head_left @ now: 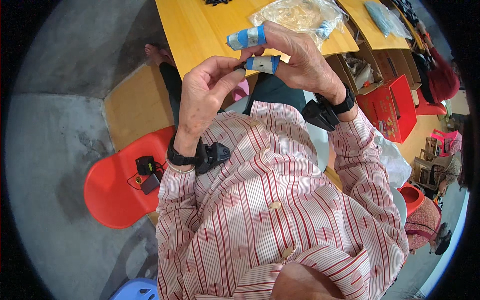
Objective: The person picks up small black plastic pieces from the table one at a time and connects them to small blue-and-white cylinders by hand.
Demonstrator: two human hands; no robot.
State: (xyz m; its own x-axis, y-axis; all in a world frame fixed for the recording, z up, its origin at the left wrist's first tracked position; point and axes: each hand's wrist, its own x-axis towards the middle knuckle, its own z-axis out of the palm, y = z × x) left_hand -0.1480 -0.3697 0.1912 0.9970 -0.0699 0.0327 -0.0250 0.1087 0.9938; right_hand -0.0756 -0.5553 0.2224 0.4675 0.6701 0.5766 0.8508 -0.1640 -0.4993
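Observation:
My left hand (204, 95) is closed in a pinch, thumb against fingertips, on a small black piece (242, 65). From the other side my right hand (311, 62) meets it, its thumb and forefinger bent around the same spot. Blue and whitish tape (262, 64) wraps the right thumb, and a like wrap (246, 38) covers the forefinger. The two hands touch or nearly touch, over my lap and the near edge of the yellow table (197, 35). Fingers cover most of the piece, so its kind cannot be made out.
Small black parts (217, 2) and a clear plastic bag (295, 15) lie on the table. Right of me stand an open cardboard box (361, 75) and a red box (390, 110). A red chair (107, 185) with black devices is at left. Other people sit far right.

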